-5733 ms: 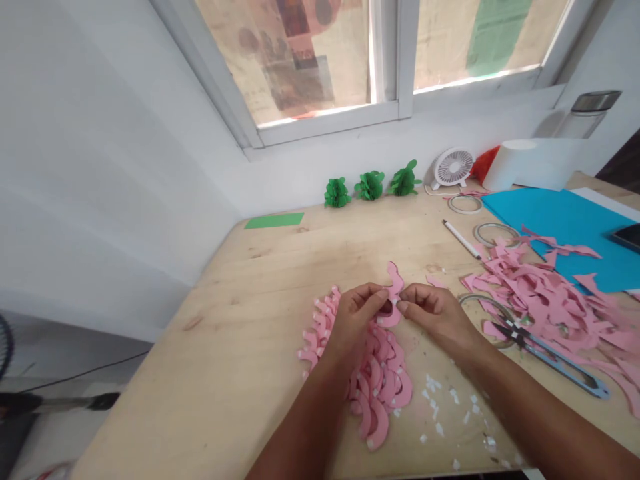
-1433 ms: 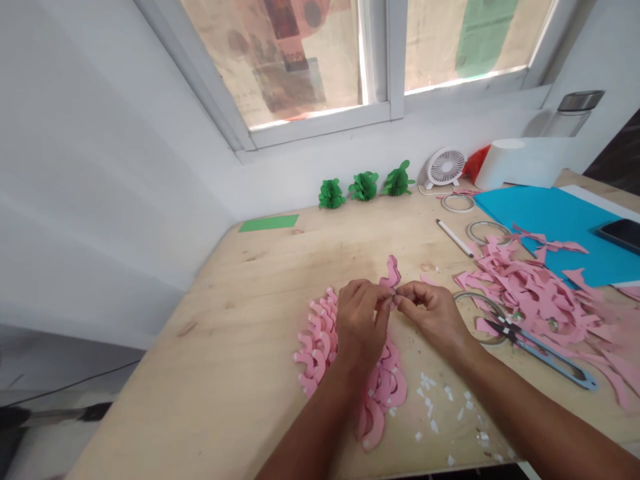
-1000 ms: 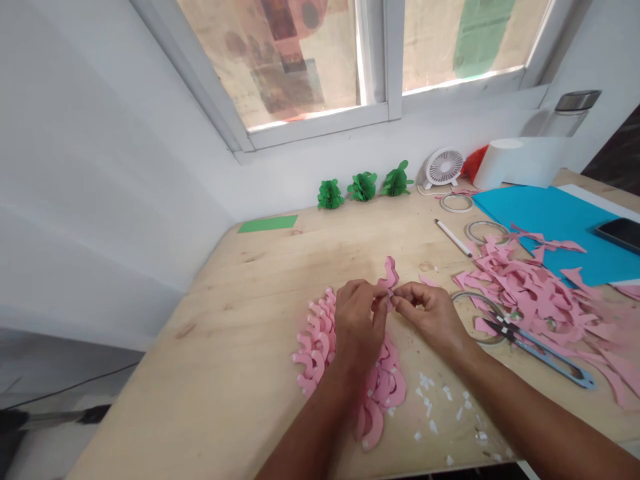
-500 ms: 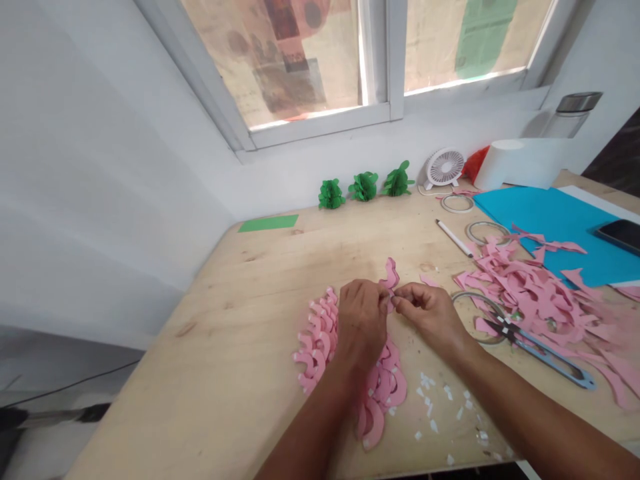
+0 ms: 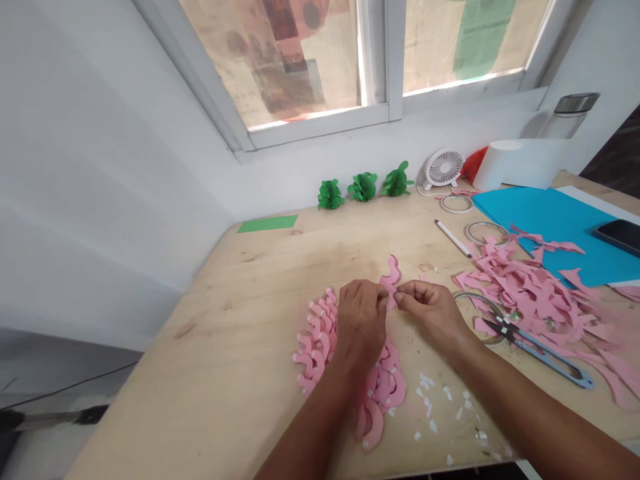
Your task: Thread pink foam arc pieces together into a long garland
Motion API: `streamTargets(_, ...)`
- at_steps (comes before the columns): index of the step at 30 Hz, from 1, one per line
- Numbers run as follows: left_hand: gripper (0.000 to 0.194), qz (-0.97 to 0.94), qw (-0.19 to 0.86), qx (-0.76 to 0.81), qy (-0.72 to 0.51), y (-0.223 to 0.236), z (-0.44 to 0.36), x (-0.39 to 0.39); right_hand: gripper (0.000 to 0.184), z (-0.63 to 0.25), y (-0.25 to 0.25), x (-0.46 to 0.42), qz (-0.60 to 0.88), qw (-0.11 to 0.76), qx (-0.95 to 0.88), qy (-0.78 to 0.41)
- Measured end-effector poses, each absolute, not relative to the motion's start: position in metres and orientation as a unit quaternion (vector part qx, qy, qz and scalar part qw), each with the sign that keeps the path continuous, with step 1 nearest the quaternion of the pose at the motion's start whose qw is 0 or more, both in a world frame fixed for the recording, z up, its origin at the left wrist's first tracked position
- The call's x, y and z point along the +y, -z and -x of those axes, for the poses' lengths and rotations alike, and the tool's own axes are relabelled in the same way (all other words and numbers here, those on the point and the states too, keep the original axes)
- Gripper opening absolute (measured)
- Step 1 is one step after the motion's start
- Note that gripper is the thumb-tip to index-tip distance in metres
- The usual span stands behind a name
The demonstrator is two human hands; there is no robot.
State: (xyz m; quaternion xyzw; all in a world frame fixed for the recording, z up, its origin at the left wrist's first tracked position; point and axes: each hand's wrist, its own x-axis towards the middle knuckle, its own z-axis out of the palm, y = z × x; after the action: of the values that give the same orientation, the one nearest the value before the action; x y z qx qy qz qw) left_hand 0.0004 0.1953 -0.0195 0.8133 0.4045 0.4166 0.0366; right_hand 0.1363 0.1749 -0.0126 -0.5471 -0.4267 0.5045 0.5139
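Between my two hands is a wavy pink paper cutout (image 5: 393, 270), its upper end sticking out beyond my fingers. My left hand (image 5: 363, 317) pinches its left side with curled fingers. From the right, my right hand (image 5: 430, 307) has thumb and forefinger pressed together at the cutout's edge; whether a small bit is between them I cannot make out. Under and beside my left wrist lie overlapping curved pink paper pieces, one group (image 5: 315, 340) to the left and another (image 5: 385, 387) to the right, several with small white tabs on their ends. My left forearm hides part of them.
Scissors (image 5: 545, 357) rest by a heap of pink scraps (image 5: 540, 293) and tape rolls (image 5: 487, 233). White bits (image 5: 427, 393) are scattered near the front edge. Behind stand green paper figures (image 5: 363, 187), a small fan (image 5: 443, 168), a pen (image 5: 453, 238), blue sheets (image 5: 575, 220) and a phone (image 5: 620, 235).
The pink cutout has shifted slightly, and more of it shows between my hands. My right fingertips have moved a little to the right, away from my left hand's fingers.
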Motion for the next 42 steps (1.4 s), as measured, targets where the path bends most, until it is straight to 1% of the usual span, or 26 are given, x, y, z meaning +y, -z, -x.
streamTargets(8,0.006,-0.764,0.064,0.444,-0.463,0.020,0.004,0.196,0.026,-0.138,0.011,0.176,0.560,0.520,-0.411,-0.497)
streamTargets(11,0.007,-0.741,0.069,0.472,-0.473,0.022,0.005,0.198,0.027,-0.138,0.011,0.176,0.560,0.519,-0.407,-0.501)
streamTargets(16,0.004,-0.707,0.126,0.509,-0.474,0.019,0.006,0.198,0.027,-0.138,0.010,0.175,0.558,0.523,-0.403,-0.503)
streamTargets(18,0.008,-0.690,0.153,0.526,-0.474,0.016,0.006,0.198,0.027,-0.138,0.009,0.174,0.558,0.522,-0.401,-0.505)
streamTargets(20,0.011,-0.675,0.191,0.532,-0.474,0.012,0.007,0.198,0.027,-0.138,0.009,0.174,0.558,0.522,-0.400,-0.506)
streamTargets(22,0.011,-0.660,0.252,0.522,-0.478,0.009,0.008,0.198,0.026,-0.139,0.009,0.174,0.559,0.522,-0.400,-0.505)
streamTargets(25,0.017,-0.630,0.345,0.497,-0.487,0.008,0.009,0.198,0.025,-0.139,0.008,0.174,0.557,0.526,-0.398,-0.504)
streamTargets(30,0.019,-0.585,0.429,0.495,-0.478,0.008,0.011,0.200,0.023,-0.140,0.009,0.176,0.541,0.536,-0.393,-0.516)
streamTargets(36,0.033,-0.568,0.583,0.394,-0.425,0.004,0.010,0.201,0.021,-0.142,0.007,0.176,0.528,0.545,-0.389,-0.523)
streamTargets(39,0.034,-0.542,0.615,0.378,-0.430,0.005,0.011,0.200,0.019,-0.142,0.005,0.175,0.524,0.552,-0.388,-0.521)
streamTargets(42,0.025,-0.517,0.620,0.389,-0.444,0.007,0.011,0.201,0.019,-0.143,0.005,0.175,0.530,0.550,-0.394,-0.512)
